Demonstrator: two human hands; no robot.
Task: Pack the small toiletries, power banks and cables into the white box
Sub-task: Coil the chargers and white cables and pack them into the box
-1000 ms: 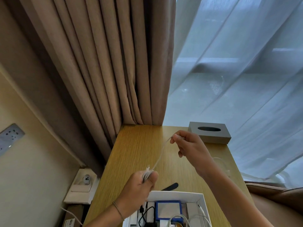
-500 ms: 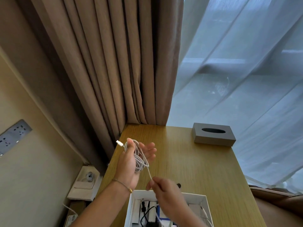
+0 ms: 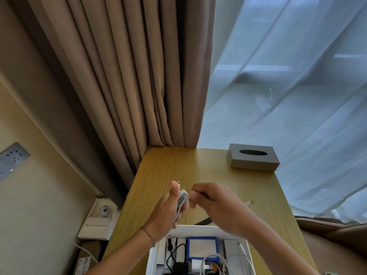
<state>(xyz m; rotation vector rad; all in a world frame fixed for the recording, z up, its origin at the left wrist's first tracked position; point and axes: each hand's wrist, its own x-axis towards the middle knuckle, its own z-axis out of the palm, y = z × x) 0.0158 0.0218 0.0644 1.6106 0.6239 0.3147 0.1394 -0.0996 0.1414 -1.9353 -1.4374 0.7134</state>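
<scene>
Now my left hand (image 3: 168, 210) grips the coiled cable (image 3: 181, 199), long axis upright; my right hand (image 3: 213, 203) pinches its end at 3 o'clock; the white box (image 3: 195, 229) waits at 6

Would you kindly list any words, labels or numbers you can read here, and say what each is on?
No text here can be read.
Sticker on the cardboard box beside the desk: printed lines, too small and blurred to read.
Wall socket panel: no legible markings.
Grey tissue box: no lettering visible.
</scene>
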